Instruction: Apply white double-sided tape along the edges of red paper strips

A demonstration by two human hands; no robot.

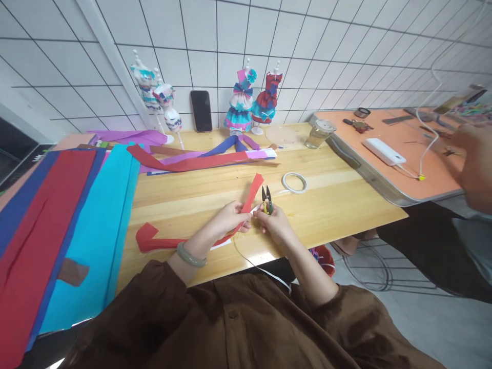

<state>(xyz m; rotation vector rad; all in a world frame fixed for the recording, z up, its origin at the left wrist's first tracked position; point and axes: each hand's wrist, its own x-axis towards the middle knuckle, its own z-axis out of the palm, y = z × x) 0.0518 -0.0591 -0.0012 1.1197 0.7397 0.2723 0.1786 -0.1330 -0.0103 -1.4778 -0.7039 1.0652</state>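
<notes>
My left hand (pixel 231 218), with a pale bangle on its wrist, is closed on a long red strip (pixel 252 192) that looks like crepe paper. One end of the strip sticks up past my fingers; the rest trails left over the table. Thread snips (pixel 266 197) with dark blades are tucked in my right hand (pixel 272 221), blades pointing away from me. That hand's fingertips meet something small and white close to my left fingers; I cannot make out exactly what. A thin white strip (pixel 265 271) hangs from between the hands toward my lap. Beyond the snips lies a roll of white tape (pixel 294 183).
Large red (pixel 49 205) and turquoise sheets (pixel 92 225) cover the left side. Folded coloured strips (pixel 207 160) lie farther back. Dressed mini mannequins (pixel 240 105) and a phone (pixel 201 111) stand by the wall. A cup (pixel 320 134) stands back right. Another person's arm (pixel 476 164) is at the neighbouring orange table (pixel 430 187).
</notes>
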